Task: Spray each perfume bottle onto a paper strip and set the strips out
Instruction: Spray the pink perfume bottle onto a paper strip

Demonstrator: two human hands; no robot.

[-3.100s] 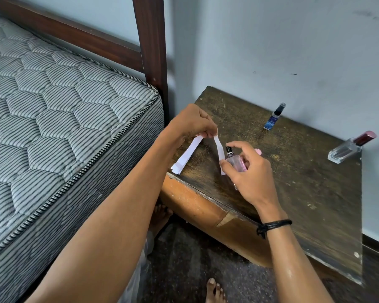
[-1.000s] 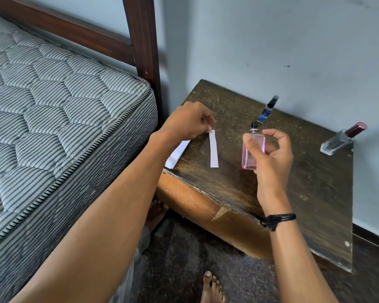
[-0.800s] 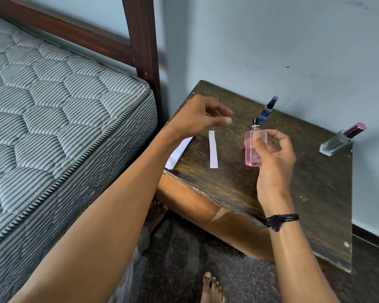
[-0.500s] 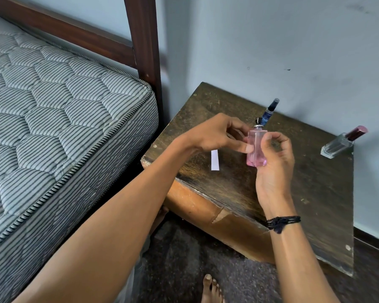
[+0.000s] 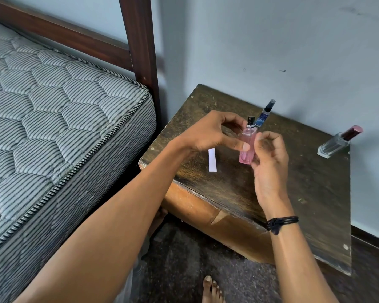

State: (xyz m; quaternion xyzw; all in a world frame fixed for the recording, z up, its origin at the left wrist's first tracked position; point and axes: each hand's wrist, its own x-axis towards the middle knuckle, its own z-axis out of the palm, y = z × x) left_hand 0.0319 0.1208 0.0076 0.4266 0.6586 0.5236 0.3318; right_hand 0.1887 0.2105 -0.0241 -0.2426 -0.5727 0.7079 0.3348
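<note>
On the left part of the dark, worn wooden surface [image 5: 304,182], a white paper strip [image 5: 212,160] lies flat near the front edge, its far end hidden under the left hand [image 5: 208,133]. That hand pinches a small pink glass perfume bottle [image 5: 247,147], thumb on its body, while the right hand [image 5: 269,158] curls round its other side, keeping it upright above the surface. With the grip shared, the smooth glass could slip and drop. The left forearm might brush the light strip off. Just behind stands a slim blue spray bottle [image 5: 263,116], easily knocked over; a clear square bottle with a maroon cap [image 5: 337,143] sits well apart, far right.
</note>
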